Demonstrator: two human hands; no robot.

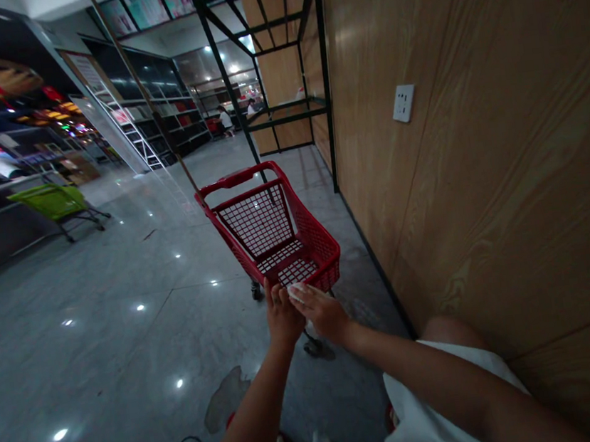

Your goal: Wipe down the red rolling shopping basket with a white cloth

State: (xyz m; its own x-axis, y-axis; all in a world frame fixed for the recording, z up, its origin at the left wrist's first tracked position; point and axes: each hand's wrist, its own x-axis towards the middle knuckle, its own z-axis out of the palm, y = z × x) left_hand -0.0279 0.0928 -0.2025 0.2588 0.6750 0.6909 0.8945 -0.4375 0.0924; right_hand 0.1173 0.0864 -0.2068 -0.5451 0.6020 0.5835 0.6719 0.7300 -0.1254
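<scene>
A red plastic shopping cart (276,241) with a grid basket stands in front of me, its handle on the far side. My left hand (284,315) is at the basket's near rim; its index finger points up and the other fingers curl, apparently around the rim. Close beside it, my right hand (325,313) presses a small white cloth or tissue (297,292) against the same edge. The hands nearly touch. A long thin pole (152,106) leans up from the cart's left side, its lower end by the handle.
Along the right runs a wood-panelled wall (480,155) with a socket (404,103). A dark metal rack frame (287,116) stands behind the cart. A green cart (50,201) is at left, near a counter. A ladder (130,130), shelves and people are farther back. The tiled floor has a wet-looking patch (223,400).
</scene>
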